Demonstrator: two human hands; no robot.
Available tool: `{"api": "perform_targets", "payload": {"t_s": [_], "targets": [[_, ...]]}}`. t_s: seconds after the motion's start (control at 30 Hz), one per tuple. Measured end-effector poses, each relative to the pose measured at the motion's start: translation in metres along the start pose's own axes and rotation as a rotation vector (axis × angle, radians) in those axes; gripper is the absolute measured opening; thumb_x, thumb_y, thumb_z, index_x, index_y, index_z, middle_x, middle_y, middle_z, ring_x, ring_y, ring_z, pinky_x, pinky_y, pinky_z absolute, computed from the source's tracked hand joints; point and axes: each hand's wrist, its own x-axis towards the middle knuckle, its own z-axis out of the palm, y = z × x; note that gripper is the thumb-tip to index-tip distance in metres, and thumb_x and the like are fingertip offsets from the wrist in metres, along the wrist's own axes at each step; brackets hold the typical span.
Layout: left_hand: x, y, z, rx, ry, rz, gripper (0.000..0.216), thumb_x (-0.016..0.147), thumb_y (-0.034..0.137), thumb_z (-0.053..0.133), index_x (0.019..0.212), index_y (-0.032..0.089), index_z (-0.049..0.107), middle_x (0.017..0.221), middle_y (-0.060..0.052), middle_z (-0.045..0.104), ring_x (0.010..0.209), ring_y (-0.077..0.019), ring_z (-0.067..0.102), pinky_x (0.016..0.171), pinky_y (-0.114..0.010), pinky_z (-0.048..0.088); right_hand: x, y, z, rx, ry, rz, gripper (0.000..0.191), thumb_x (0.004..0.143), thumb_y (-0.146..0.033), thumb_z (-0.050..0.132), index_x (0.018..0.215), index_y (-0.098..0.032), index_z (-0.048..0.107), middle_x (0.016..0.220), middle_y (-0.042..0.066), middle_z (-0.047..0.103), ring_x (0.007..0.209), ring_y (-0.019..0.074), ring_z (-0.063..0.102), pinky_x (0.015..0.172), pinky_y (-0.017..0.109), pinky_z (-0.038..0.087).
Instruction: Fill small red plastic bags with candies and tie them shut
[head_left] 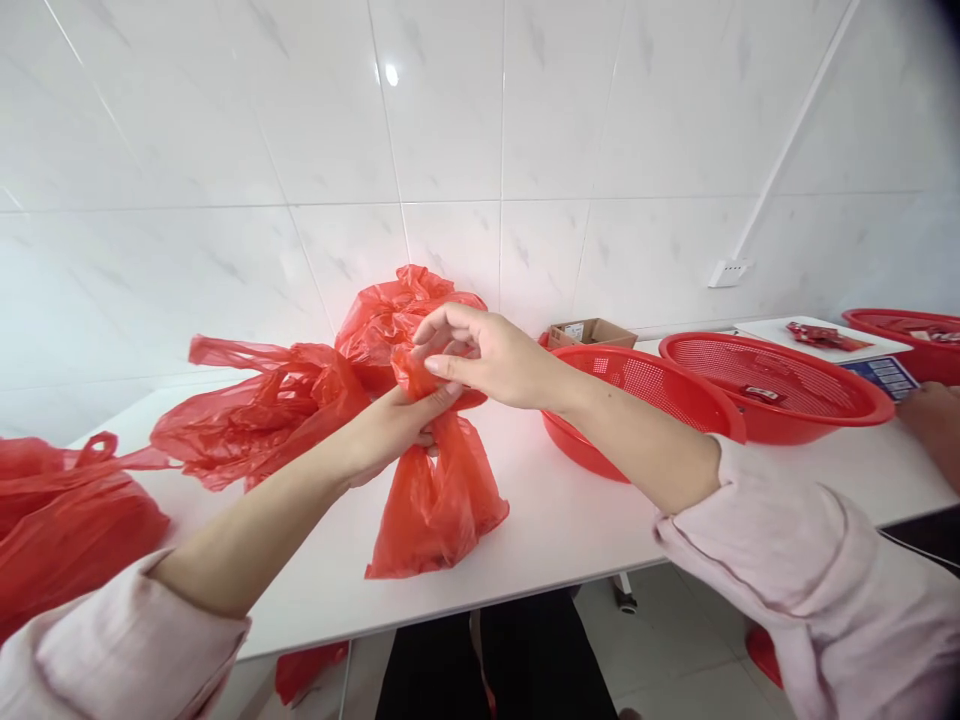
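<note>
A small red plastic bag (pixel 439 500) hangs over the white table (pixel 547 520), its bottom resting near the front edge. My left hand (pixel 394 430) is closed around the bag's gathered neck from below. My right hand (pixel 480 350) pinches the top of the same bag with fingers curled, just above the left hand. Both arms wear pale pink sleeves pushed up the forearm.
Other red plastic bags lie at the far left (pixel 67 520), behind my left hand (pixel 262 410) and against the tiled wall (pixel 390 310). Red mesh baskets (pixel 637 385) (pixel 780 385) (pixel 907 335) and a small cardboard box (pixel 589 332) stand to the right. Another person's hand (pixel 934 415) rests at the right edge.
</note>
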Motion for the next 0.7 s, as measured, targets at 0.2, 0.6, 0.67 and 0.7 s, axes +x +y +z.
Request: {"api": "perform_targets", "payload": {"t_s": [0.2,0.6,0.67,0.7], "targets": [[0.008,-0.011,-0.009,-0.152,0.021,0.008,0.029,0.093,0.042,0.055,0.077,0.018,0.057,0.058,0.004,0.045,0.048,-0.0081,0.04,0.051,-0.021,0.041,-0.02,0.038,-0.004,0.012,-0.031,0.202,0.009,0.085,-0.023,0.064,0.088,-0.018,0.057,0.082,0.0,0.064,0.074,0.0143,0.064,0.068,0.032,0.054],[0.005,-0.005,-0.018,0.082,-0.242,0.143,0.015,0.078,0.035,0.073,0.072,0.021,0.073,0.071,-0.003,0.065,0.071,-0.0167,0.06,0.069,-0.03,0.05,-0.052,-0.002,0.011,0.208,0.102,0.009,0.012,0.092,-0.033,0.061,0.094,-0.021,0.061,0.095,0.001,0.065,0.09,0.0136,0.063,0.079,0.028,0.05],[0.002,-0.003,-0.017,0.238,-0.25,0.163,0.012,0.08,0.033,0.07,0.079,0.022,0.075,0.077,-0.003,0.068,0.073,-0.0172,0.061,0.069,-0.031,0.05,-0.052,0.014,0.017,0.192,0.163,0.091,0.016,0.098,-0.034,0.051,0.105,-0.022,0.059,0.103,0.001,0.065,0.099,0.0146,0.062,0.087,0.031,0.049],[0.001,-0.003,-0.016,0.312,-0.249,0.175,0.011,0.082,0.031,0.068,0.082,0.022,0.074,0.081,-0.004,0.069,0.074,-0.0175,0.062,0.069,-0.031,0.05,-0.052,0.023,0.021,0.189,0.149,0.144,0.019,0.1,-0.034,0.047,0.109,-0.023,0.059,0.107,0.002,0.065,0.103,0.0151,0.06,0.092,0.033,0.048]]}}
